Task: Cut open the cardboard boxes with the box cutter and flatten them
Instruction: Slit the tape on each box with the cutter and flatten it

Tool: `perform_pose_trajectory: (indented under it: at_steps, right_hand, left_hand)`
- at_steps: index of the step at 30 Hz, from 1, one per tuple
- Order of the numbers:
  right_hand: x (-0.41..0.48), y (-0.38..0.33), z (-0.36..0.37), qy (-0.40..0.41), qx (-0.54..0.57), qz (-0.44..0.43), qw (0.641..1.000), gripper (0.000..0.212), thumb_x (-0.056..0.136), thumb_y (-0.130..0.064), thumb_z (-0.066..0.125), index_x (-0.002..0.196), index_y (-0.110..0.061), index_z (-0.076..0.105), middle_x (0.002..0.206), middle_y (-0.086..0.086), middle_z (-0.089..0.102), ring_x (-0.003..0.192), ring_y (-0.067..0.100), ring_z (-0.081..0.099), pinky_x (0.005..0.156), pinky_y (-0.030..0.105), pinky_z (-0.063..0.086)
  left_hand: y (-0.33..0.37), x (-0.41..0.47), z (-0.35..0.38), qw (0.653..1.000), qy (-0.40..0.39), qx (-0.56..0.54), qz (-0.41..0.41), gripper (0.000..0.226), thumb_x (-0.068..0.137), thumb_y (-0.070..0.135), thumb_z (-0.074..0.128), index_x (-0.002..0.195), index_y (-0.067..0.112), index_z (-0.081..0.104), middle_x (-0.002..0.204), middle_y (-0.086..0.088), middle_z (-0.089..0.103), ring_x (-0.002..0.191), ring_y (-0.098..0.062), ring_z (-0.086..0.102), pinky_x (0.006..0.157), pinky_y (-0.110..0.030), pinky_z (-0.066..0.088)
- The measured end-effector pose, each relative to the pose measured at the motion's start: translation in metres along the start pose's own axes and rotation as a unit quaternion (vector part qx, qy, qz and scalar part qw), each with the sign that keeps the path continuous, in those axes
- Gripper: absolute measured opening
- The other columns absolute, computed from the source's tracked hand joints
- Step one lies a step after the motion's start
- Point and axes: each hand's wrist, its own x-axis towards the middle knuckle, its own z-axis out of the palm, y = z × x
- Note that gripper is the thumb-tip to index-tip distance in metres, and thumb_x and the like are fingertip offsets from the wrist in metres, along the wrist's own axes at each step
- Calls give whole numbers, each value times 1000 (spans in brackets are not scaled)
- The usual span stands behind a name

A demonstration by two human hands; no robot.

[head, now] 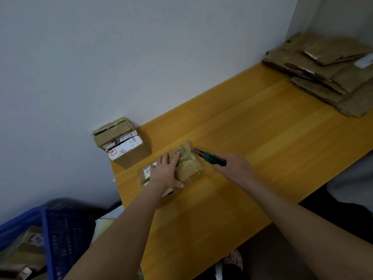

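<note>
Your right hand (236,168) grips the green box cutter (214,159), blade out, tip just beside the taped cardboard box (189,168) at table centre. Your left hand (166,171) presses flat on that box, fingers straight. Labelled box (123,144) at 10 o'clock on the yellow table (262,138), flattened cardboard stack (327,77) at 2, blue crate (56,229) at 7.

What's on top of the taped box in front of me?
Your left hand rests flat on the taped box, beside shiny clear tape. The cardboard beneath the palm is hidden, and so is the box's inside.
</note>
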Motion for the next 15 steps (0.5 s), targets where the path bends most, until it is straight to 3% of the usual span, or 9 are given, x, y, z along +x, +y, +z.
perform_pose_trajectory:
  at_steps: [5,15]
  right_hand:
    - [2,2,-4,-25,-28,-27,999,43,93,-41,55,135,-38,52,105,-3,68,84,18,63,61,29,51]
    - [-8,-6,-7,-50,-139,-63,987,45,97,-40,48,141,-33,45,105,-1,66,81,16,58,60,29,50]
  left_hand:
    - [-1,1,4,1000,8,-25,-2,116,74,49,77,154,35,-6,162,-11,-10,149,-32,-4,118,-57,11]
    - [1,-1,5,1000,3,-27,-7,113,76,50,75,154,34,-4,162,-11,-10,149,-32,-6,118,-57,13]
